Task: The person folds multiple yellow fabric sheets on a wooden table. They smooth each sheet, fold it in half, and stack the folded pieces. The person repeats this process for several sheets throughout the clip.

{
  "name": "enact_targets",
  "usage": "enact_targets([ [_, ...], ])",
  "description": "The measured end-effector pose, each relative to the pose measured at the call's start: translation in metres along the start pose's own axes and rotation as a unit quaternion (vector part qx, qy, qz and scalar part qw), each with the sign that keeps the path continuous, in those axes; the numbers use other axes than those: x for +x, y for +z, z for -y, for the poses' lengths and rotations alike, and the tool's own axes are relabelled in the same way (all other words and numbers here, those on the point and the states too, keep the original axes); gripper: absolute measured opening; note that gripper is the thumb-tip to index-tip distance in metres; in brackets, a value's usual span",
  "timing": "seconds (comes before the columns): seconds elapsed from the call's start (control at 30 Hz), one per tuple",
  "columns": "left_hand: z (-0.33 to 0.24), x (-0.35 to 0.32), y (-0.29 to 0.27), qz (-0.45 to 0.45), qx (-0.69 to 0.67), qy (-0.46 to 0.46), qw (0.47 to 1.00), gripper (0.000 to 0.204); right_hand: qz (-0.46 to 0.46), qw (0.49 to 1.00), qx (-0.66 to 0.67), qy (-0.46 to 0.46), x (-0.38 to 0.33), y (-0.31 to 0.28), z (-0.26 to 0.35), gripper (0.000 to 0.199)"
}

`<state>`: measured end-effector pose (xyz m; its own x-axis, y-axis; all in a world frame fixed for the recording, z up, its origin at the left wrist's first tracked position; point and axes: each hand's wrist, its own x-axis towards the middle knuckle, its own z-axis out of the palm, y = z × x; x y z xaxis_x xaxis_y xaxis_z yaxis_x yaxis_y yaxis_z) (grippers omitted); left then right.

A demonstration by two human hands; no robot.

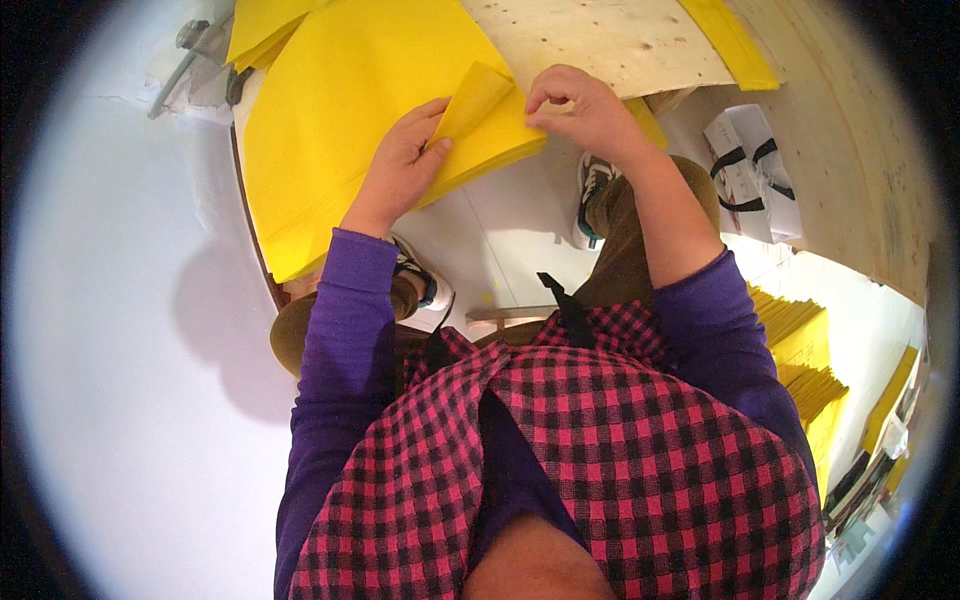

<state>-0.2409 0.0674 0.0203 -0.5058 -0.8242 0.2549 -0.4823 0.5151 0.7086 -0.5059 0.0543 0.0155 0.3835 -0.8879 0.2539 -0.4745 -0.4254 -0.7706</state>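
Note:
A pile of large yellow sheets (350,85) lies on the wooden table in front of me, its layered edge jutting over the near side. One sheet's corner is turned up into a folded flap (478,98). My left hand (405,160) is closed on this sheet, thumb on top and fingers beside the flap. At the pile's right corner, my right hand (585,112) has thumb and forefinger pinched together, its fingertips right at the yellow edge. Whether a sheet's edge is between them is too small to make out.
The bare wooden tabletop (610,45) extends right, with another yellow strip (735,45) on it. A white bag with black handles (750,175) stands below. Stacks of yellow sheets (805,350) are at my right side. A white wall (130,350) is close on my left.

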Motion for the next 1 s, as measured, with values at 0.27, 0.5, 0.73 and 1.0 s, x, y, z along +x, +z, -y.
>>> enact_targets([
  [0.27,-0.003,-0.001,0.000,-0.007,0.000,-0.007,1.000,0.034,0.033,0.996,-0.065,-0.060,0.000,0.009,-0.008,0.013],
  [0.5,-0.002,0.000,0.000,-0.002,-0.015,-0.003,1.000,0.034,0.016,0.985,-0.136,-0.106,0.002,0.013,-0.004,0.010],
  [0.73,-0.006,0.002,-0.003,0.028,-0.014,-0.023,0.999,0.031,-0.021,0.988,-0.130,-0.084,0.002,0.015,0.000,0.016],
  [1.0,0.000,-0.001,0.001,-0.004,-0.006,-0.002,1.000,0.034,0.024,0.999,-0.021,-0.028,-0.007,0.006,0.000,0.029],
])
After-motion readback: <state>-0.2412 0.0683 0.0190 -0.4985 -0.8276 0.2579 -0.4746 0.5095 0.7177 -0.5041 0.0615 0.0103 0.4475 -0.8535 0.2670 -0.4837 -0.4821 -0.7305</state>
